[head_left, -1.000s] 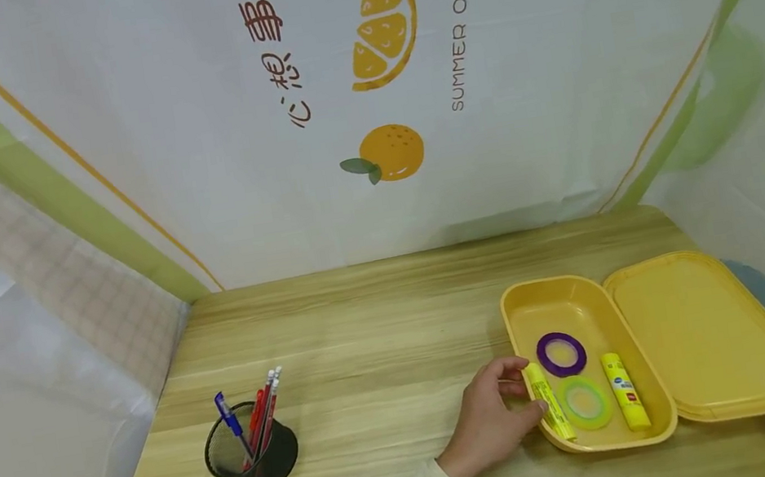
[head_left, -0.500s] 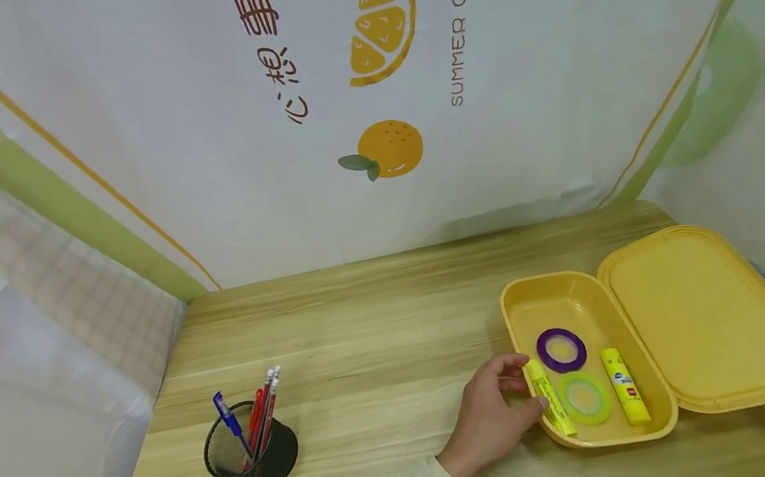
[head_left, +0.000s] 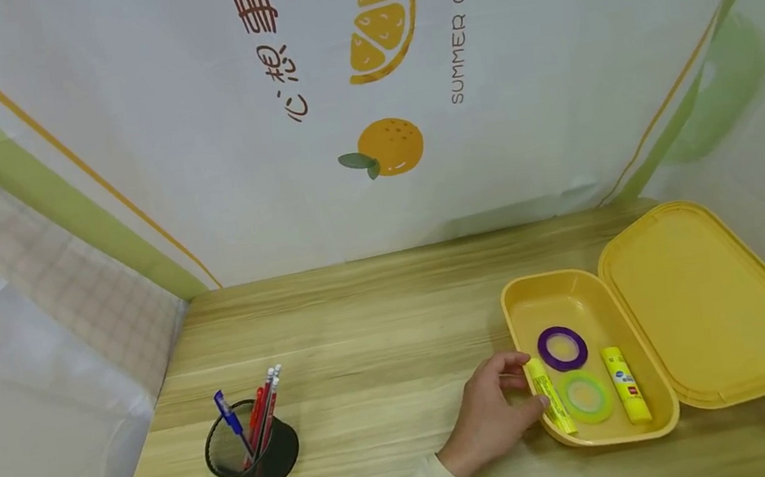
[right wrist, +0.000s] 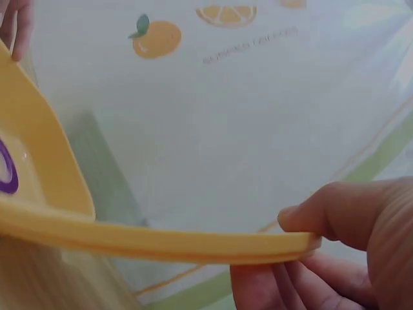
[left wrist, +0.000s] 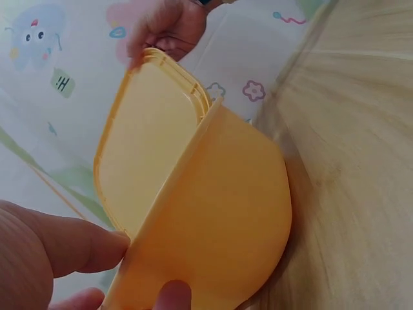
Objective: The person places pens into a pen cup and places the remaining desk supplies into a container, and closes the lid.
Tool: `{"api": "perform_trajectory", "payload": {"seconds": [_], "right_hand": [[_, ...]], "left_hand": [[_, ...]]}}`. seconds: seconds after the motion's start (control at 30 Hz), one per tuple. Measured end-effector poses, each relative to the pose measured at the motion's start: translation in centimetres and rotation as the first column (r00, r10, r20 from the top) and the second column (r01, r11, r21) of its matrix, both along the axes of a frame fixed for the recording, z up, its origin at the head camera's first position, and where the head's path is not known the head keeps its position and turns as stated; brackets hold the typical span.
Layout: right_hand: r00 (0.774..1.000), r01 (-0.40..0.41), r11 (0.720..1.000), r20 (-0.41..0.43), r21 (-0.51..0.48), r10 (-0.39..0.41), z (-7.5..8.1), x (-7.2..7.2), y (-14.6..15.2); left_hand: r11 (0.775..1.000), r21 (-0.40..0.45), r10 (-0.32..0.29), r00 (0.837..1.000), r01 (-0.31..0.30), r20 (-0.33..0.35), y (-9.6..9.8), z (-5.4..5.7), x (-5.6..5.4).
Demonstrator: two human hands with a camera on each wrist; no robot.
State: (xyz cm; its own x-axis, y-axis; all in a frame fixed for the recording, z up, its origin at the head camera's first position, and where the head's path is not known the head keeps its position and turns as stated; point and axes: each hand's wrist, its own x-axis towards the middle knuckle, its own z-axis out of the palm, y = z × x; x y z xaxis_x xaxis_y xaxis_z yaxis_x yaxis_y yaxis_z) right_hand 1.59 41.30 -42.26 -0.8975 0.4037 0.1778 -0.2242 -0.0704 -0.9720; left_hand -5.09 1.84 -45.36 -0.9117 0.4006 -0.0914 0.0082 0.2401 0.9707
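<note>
A yellow plastic box (head_left: 562, 300) stands on the table, its matching lid (head_left: 704, 306) tilted up along the box's right side. My left hand (head_left: 494, 413) holds the box's left wall at the rim; in the left wrist view, one finger lies against the outside of the box (left wrist: 226, 200). With thumb above and fingers below, my right hand (right wrist: 335, 245) pinches the lid's outer edge. Inside the box lie a purple tape roll (head_left: 543, 345), a green tape roll (head_left: 604, 397) and two yellow glue sticks, one at the right (head_left: 625, 385), another glue stick (head_left: 553, 398) beside my left thumb.
A black mesh pen holder (head_left: 267, 458) with a blue pen and several red-and-white pencils stands at the left of the wooden table (head_left: 368, 339). White printed cloth (head_left: 511, 153) hangs behind the table and on both sides.
My right hand has raised the lid's outer edge, so the lid tilts more steeply. My left hand keeps its hold on the box, and the contents stay in place.
</note>
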Motion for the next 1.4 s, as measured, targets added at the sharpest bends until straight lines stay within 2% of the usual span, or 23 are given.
{"api": "perform_trajectory", "payload": {"seconds": [0.2,0.3,0.47,0.57,0.73,0.9,0.97,1.07,1.13,1.23,1.4], "right_hand": [[0.994,0.107,0.994,-0.011,0.016,-0.107,1.9,0.0,-3.3],[0.993,0.115,0.993,-0.034,0.021,-0.114,2.5,0.1,-4.4],[0.989,0.135,0.991,-0.057,0.004,-0.135,3.1,0.2,-5.9],[0.986,0.161,0.986,-0.042,0.048,-0.159,3.3,0.3,-6.7],[0.987,0.160,0.976,-0.014,0.146,-0.159,3.8,0.5,-7.7],[0.984,0.170,0.971,0.016,0.167,-0.175,4.3,0.7,-8.8],[0.973,0.204,0.944,0.055,0.258,-0.225,4.6,0.7,-9.5],[0.936,0.237,0.877,0.144,0.417,-0.321,5.0,0.8,-10.6],[0.904,0.244,0.823,0.186,0.513,-0.384,5.4,0.8,-11.3],[0.900,0.248,0.815,0.186,0.524,-0.393,5.9,0.8,-12.3],[0.912,0.246,0.815,0.158,0.524,-0.378,6.2,0.8,-13.9]], "left_hand": [[1.000,-0.006,0.024,1.000,-0.024,-0.013,0.0,0.3,-0.4],[1.000,0.016,0.022,0.999,-0.022,-0.033,-0.3,0.6,-0.6],[0.996,0.086,0.020,1.000,-0.019,-0.005,-0.4,1.2,-0.9],[0.993,0.117,0.022,1.000,-0.023,0.007,-0.4,1.6,-1.0],[0.989,0.145,0.016,1.000,-0.013,-0.019,-0.5,2.3,-1.1],[0.986,0.166,0.012,1.000,-0.007,-0.026,-0.4,2.8,-1.0],[0.984,0.177,0.012,1.000,-0.008,-0.022,-0.3,3.1,-1.0],[0.980,0.198,0.010,1.000,-0.007,-0.014,-0.2,3.6,-0.8],[0.975,0.221,0.008,1.000,-0.008,-0.002,0.0,3.9,-0.7],[0.967,0.255,0.001,1.000,-0.005,0.015,0.3,4.4,-0.5],[0.951,0.310,-0.016,0.999,0.003,0.041,0.9,5.0,-0.2]]}}
